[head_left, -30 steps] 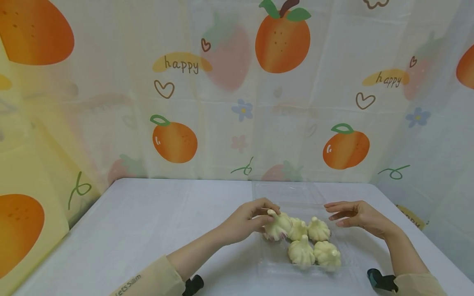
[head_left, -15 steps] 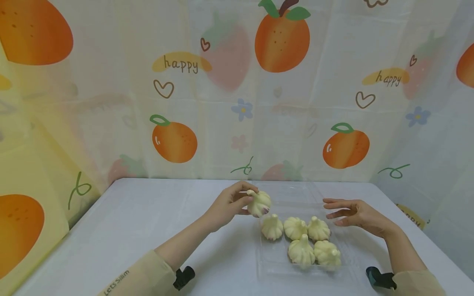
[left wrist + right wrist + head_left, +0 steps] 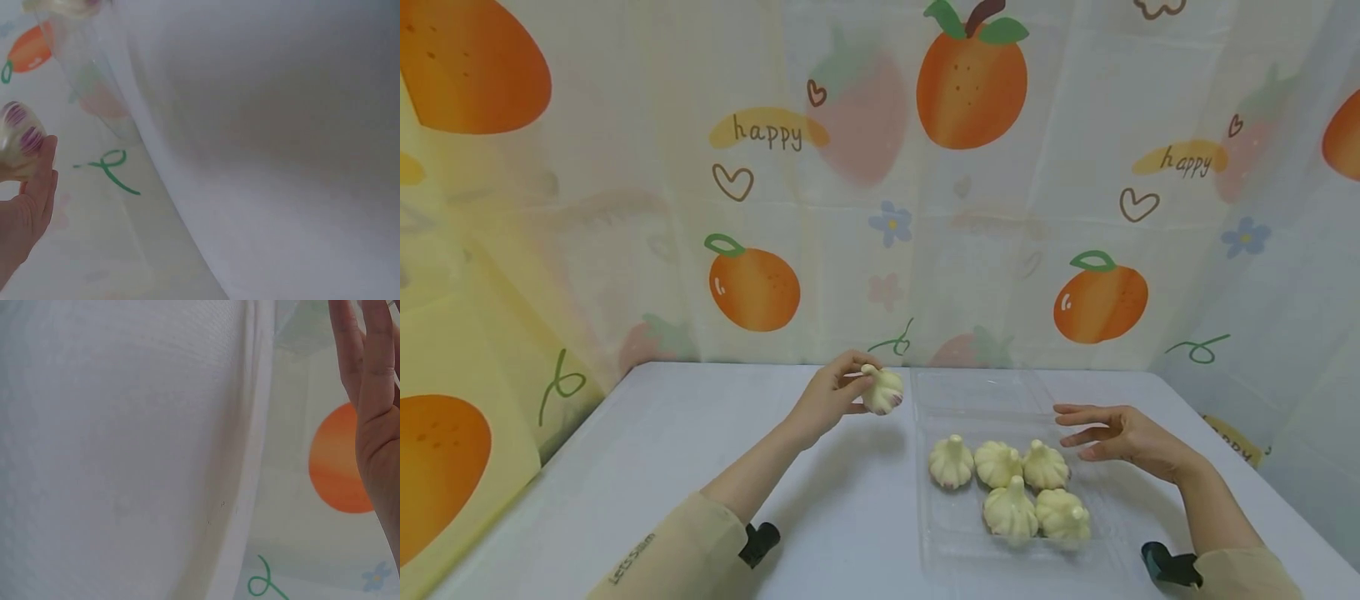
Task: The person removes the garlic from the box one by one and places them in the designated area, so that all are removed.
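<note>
My left hand [image 3: 827, 398] grips a pale garlic bulb [image 3: 883, 390] above the table, left of a clear plastic box. In the left wrist view, purple streaks show on the held garlic bulb [image 3: 22, 134]. Several more garlic bulbs [image 3: 951, 462] sit inside the clear box [image 3: 928, 533], three in a back row and two in front. At the box's right side my right hand [image 3: 1131, 437] hovers with loosely extended fingers, holding nothing. The right wrist view shows those straight fingers [image 3: 378, 369] in part.
The box's transparent lid [image 3: 977, 387] stands open at the back. A white cloth covers the table [image 3: 700, 467]. Behind it hangs a fruit-print curtain [image 3: 850, 275], which continues along both sides.
My left hand has lifted the garlic bulb out from over the box and carried it left and away from me. The right hand has stayed almost still.
</note>
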Demonstrator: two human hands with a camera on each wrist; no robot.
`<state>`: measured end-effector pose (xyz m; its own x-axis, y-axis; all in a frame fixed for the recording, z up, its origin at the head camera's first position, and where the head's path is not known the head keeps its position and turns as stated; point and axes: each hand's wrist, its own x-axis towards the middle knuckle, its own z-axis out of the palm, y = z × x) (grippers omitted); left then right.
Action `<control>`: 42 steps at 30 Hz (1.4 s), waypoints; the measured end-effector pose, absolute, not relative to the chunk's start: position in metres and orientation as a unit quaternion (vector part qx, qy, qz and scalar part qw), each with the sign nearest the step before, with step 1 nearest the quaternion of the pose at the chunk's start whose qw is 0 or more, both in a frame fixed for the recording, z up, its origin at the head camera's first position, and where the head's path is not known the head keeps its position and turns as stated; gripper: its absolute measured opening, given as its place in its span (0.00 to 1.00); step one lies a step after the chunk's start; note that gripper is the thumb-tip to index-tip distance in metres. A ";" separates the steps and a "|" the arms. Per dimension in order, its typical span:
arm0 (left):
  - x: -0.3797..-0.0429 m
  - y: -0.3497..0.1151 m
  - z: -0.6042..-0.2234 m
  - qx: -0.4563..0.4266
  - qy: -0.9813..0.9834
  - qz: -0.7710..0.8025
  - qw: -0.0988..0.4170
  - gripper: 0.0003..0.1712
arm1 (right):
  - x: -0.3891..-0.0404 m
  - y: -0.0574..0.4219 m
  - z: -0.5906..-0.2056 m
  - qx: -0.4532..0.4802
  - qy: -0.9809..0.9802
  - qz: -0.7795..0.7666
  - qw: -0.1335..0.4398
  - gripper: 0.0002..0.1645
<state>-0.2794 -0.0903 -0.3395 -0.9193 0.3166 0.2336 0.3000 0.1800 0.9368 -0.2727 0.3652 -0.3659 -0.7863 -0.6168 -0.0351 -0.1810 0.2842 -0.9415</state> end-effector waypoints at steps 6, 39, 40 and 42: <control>-0.295 -0.103 -0.346 0.150 0.783 0.604 -0.017 0.14 | -0.273 0.366 -0.366 -0.252 0.775 -0.543 0.203 0.33; -0.306 -0.116 -0.367 0.034 0.856 0.515 0.025 0.13 | -0.275 0.364 -0.365 -0.274 0.769 -0.540 0.202 0.30; -0.306 -0.115 -0.367 0.034 0.857 0.514 0.028 0.13 | -0.274 0.364 -0.365 -0.273 0.770 -0.540 0.202 0.30; -0.305 -0.115 -0.367 0.034 0.856 0.514 0.034 0.13 | -0.274 0.363 -0.364 -0.278 0.769 -0.539 0.202 0.29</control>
